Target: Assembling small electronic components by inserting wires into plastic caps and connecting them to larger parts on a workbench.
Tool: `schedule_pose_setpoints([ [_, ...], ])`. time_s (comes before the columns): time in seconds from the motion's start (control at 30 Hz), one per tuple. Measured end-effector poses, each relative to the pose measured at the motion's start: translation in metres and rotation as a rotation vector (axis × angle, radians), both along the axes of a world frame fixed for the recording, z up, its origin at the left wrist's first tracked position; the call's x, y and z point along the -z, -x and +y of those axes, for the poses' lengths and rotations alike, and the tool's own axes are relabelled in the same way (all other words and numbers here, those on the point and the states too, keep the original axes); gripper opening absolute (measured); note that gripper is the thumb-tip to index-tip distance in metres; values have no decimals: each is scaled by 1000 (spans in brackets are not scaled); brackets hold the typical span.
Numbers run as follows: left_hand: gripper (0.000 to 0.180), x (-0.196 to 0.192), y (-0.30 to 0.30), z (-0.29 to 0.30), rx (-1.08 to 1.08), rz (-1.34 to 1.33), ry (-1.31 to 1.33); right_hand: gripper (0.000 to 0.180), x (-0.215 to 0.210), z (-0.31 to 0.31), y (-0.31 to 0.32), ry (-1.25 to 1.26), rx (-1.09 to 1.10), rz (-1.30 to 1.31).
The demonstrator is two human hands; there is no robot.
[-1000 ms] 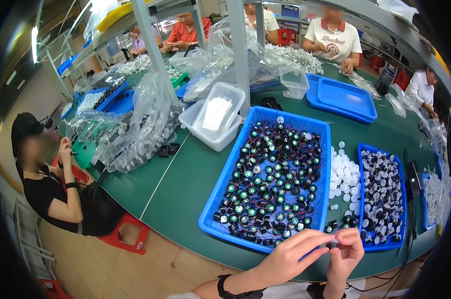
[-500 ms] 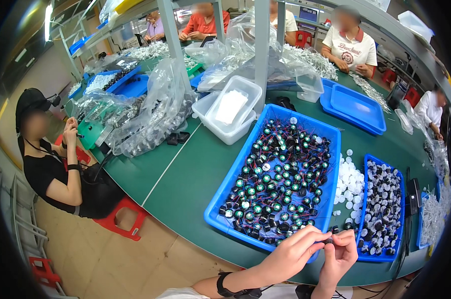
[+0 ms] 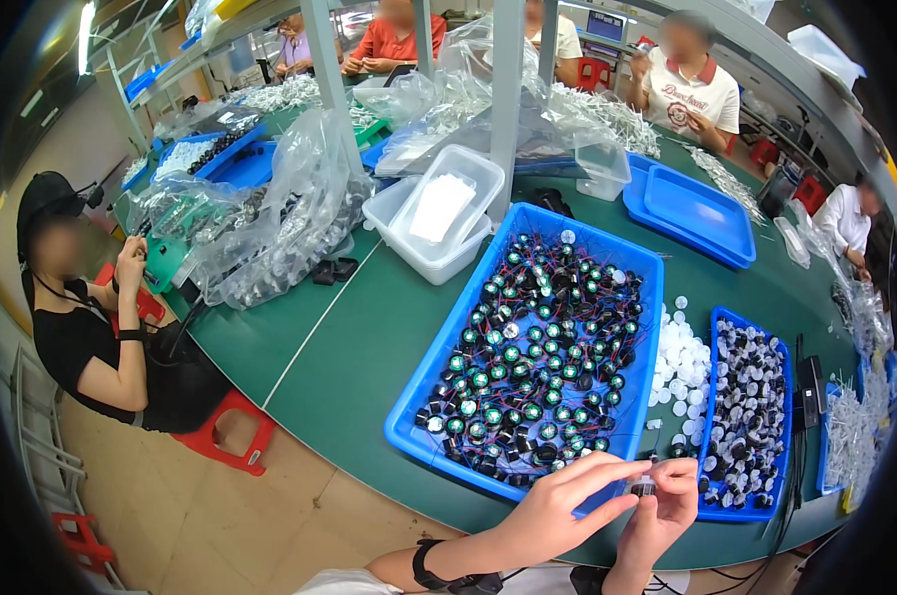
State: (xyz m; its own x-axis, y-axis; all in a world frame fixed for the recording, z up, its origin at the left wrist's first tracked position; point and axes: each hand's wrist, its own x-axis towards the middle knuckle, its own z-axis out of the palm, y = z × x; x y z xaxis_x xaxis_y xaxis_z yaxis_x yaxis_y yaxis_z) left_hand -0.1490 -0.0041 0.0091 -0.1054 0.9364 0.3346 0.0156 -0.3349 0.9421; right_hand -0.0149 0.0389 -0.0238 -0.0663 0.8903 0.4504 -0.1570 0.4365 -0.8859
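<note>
In front of me, my left hand point(image 3: 579, 493) and my right hand point(image 3: 663, 509) meet over the near right corner of a large blue tray point(image 3: 423, 458). Between their fingertips is a small black round part point(image 3: 644, 488) with a whitish top, pinched from both sides. The tray holds many small black round components point(image 3: 533, 382) with green circuit faces and thin red and black wires. Right of it lies a loose pile of white discs point(image 3: 678, 372). A smaller blue tray point(image 3: 716, 511), beyond my right hand, is full of black parts with whitish discs.
Stacked clear plastic boxes point(image 3: 428, 260) stand beyond the large tray, beside a grey post point(image 3: 505, 119). Empty blue trays point(image 3: 701, 213) lie at the back right. Plastic bags point(image 3: 290, 238) and a seated co-worker point(image 3: 96, 337) are at left. Black cables point(image 3: 797, 446) run along the right.
The view has shifted slightly, so the trays appear further left. My fingers have turned the small part, and its whitish top now shows. A co-worker at the far right has raised one hand.
</note>
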Motion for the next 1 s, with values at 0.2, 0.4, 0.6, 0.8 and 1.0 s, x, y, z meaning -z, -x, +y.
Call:
schedule_pose_setpoints([
  [0.2, 31, 3, 2, 4, 21, 18, -110, 44, -5, 0, -1, 141, -133, 147],
  [0.4, 32, 9, -2, 5, 12, 27, -65, 49, -5, 0, 0, 124, -64, 110],
  [0.6, 32, 10, -4, 3, -46, 31, -103, 37, 1, 0, -6, 109, -80, 93],
  [0.8, 32, 15, -10, 2, -130, 81, -108, 31, 3, -2, -7, 94, -75, 76],
  [1.0, 23, 8, -5, 1, -89, 109, -15, 30, 0, -5, -5, 60, -80, 58],
])
